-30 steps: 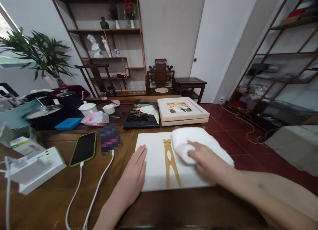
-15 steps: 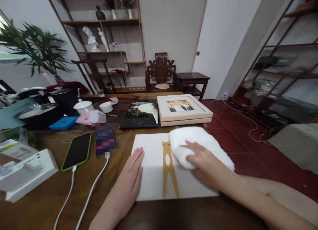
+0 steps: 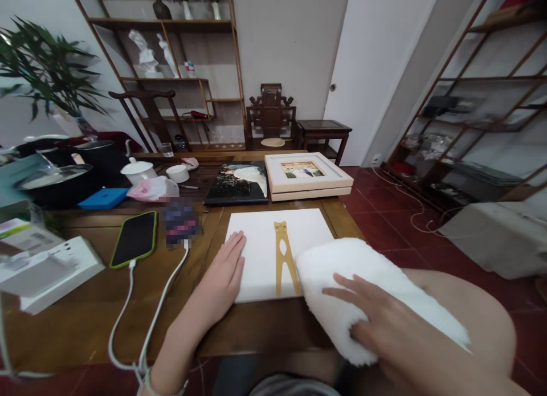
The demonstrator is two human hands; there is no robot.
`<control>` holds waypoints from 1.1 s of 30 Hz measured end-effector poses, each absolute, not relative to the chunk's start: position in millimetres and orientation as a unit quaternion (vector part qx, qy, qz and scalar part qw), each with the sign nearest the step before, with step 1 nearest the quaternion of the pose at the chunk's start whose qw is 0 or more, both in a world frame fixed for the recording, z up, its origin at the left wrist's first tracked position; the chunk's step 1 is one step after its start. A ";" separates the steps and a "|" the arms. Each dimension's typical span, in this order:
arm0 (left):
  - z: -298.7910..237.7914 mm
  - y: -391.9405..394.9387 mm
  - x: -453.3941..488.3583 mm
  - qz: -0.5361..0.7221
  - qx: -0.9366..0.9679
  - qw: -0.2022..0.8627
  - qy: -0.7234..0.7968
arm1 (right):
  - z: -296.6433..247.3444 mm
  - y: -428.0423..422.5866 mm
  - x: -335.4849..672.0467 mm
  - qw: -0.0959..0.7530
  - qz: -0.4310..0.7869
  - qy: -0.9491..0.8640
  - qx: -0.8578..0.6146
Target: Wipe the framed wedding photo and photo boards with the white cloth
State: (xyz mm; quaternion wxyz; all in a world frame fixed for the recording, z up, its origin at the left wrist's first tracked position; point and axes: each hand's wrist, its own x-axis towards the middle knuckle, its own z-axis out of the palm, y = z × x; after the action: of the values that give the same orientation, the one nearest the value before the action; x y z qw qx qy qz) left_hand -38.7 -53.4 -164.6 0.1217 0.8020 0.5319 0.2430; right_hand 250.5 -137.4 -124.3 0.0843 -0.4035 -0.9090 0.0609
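Note:
On the wooden table lies a flat white panel (image 3: 256,265) with a gold forked shape (image 3: 282,253) on its face, an oval opening near its middle. My left hand (image 3: 228,268) rests flat along the panel's left edge, fingers stretched out. A thick, fluffy white cloth (image 3: 342,259) covers the panel's near right corner and hangs past the table edge towards my leg. My right hand (image 3: 371,310) has hold of the cloth, its thumb pressed into the pile and its fingers on top.
Behind the panel are a dark picture (image 3: 237,182) and a pale framed picture (image 3: 307,176). To the left lie a phone (image 3: 134,239) in a green case, white charging cables (image 3: 171,282) and a white power strip (image 3: 64,276). Pots and a blue box (image 3: 103,198) stand farther back.
My right hand has drawn the cloth towards me and off the panel's far right part, baring that corner. My left hand stays on the panel's left edge. The view has shifted slightly.

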 end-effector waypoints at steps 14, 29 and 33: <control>-162.9 -55.1 -38.7 0.243 0.806 0.127 0.524 | -111.8 -35.3 233.6 0.073 0.013 -0.896 -0.437; -165.8 -53.5 -41.1 0.238 0.811 0.124 0.520 | -127.7 -114.7 243.7 0.059 0.014 -0.901 -0.429; -165.4 -53.4 -41.5 0.244 0.813 0.120 0.514 | -112.8 -56.0 230.1 0.054 -0.005 -0.891 -0.450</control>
State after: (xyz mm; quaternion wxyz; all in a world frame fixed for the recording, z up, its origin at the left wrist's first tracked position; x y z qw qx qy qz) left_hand -41.5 -53.4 -165.4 0.1196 0.8134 0.5144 0.2439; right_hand 230.1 -56.0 -112.8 0.0537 -0.4500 -0.8914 -0.0050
